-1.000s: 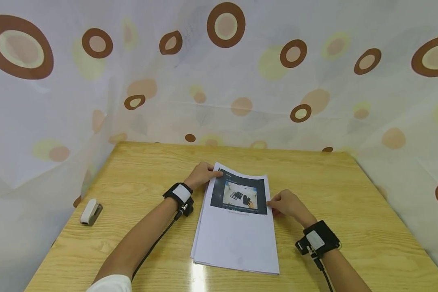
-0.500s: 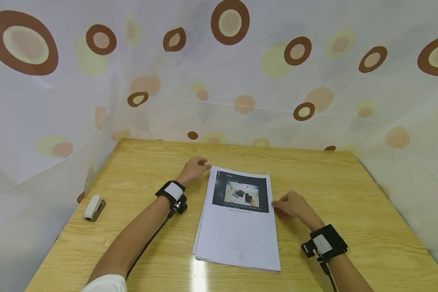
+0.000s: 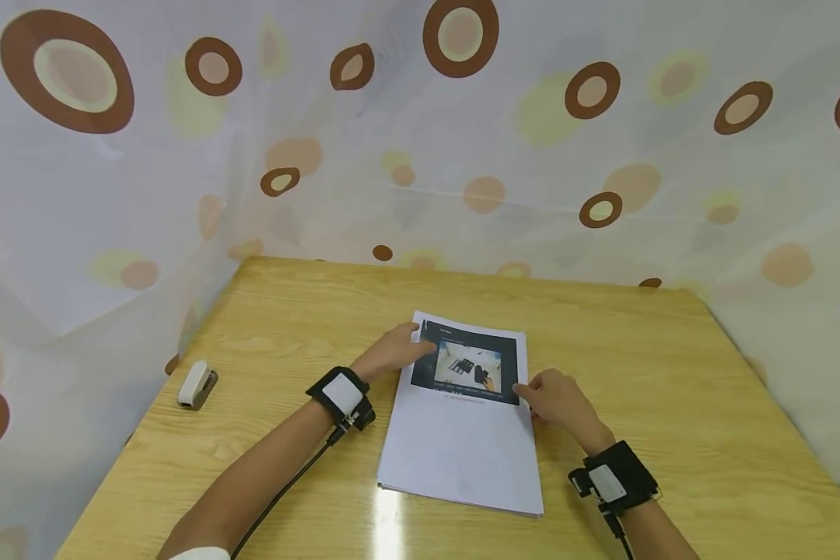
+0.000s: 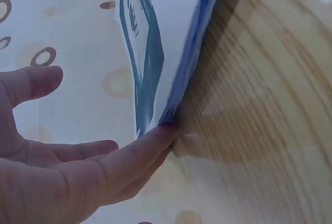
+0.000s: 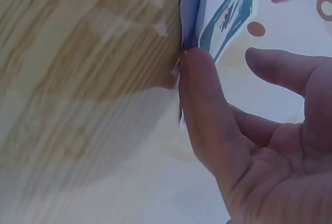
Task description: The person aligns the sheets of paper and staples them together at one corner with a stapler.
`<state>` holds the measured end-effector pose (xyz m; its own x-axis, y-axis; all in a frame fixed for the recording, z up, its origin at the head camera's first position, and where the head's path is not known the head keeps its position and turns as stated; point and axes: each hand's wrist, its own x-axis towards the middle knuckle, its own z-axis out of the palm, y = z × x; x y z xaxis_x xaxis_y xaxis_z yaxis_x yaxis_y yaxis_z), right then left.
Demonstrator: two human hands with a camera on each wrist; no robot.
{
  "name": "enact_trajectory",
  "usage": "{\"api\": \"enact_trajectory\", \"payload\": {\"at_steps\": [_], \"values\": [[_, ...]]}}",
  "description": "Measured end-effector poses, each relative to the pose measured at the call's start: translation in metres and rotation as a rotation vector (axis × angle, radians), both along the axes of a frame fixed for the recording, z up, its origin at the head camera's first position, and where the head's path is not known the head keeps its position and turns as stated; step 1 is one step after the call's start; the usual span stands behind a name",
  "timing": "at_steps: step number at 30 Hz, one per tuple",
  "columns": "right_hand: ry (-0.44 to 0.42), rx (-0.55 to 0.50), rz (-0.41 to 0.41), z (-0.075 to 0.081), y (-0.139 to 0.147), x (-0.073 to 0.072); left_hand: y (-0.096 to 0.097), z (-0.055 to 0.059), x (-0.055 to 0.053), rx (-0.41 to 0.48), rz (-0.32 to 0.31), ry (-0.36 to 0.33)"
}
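Note:
A stack of white paper sheets (image 3: 462, 455) lies on the wooden table, its top page printed with a dark block around a photo. At the stack's upper left edge is my left hand (image 3: 393, 350). The left wrist view shows its fingertips (image 4: 165, 130) against the sheets' edge, fingers fairly straight, thumb raised apart from the paper. On the opposite side, my right hand (image 3: 558, 400) touches the right edge. In the right wrist view its fingertip (image 5: 199, 60) presses that edge, while the thumb stands off the page. Sheet edges line up closely at the bottom.
A white and grey stapler (image 3: 197, 385) sits at the table's left side. Patterned white curtain (image 3: 483, 155) hangs behind and beside the wooden table (image 3: 308, 311). A black strap with a cable is on each wrist.
My left hand lifted away from the top left corner, then came back against the left edge. The sheets' left edges now lie more even. My right hand stays at the right edge.

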<state>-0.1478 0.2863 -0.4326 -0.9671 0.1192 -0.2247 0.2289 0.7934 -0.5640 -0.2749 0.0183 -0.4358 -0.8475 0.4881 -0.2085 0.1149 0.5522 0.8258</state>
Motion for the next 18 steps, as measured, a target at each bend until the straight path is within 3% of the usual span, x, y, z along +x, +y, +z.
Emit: {"api": "enact_trajectory", "payload": {"at_steps": [4,9,13,18], "values": [[0.000,-0.039,-0.015,-0.001,0.007,0.002,-0.002,-0.001,0.003,0.029,0.012,0.001],[0.028,-0.092,-0.001,-0.003,0.024,0.001,-0.013,-0.002,0.000,0.089,0.047,-0.059],[0.062,-0.190,0.043,-0.004,0.030,-0.010,-0.010,-0.006,-0.007,0.121,0.033,-0.053],[0.071,-0.342,0.034,-0.007,0.026,-0.028,0.002,-0.010,-0.015,0.135,0.022,-0.038]]}}
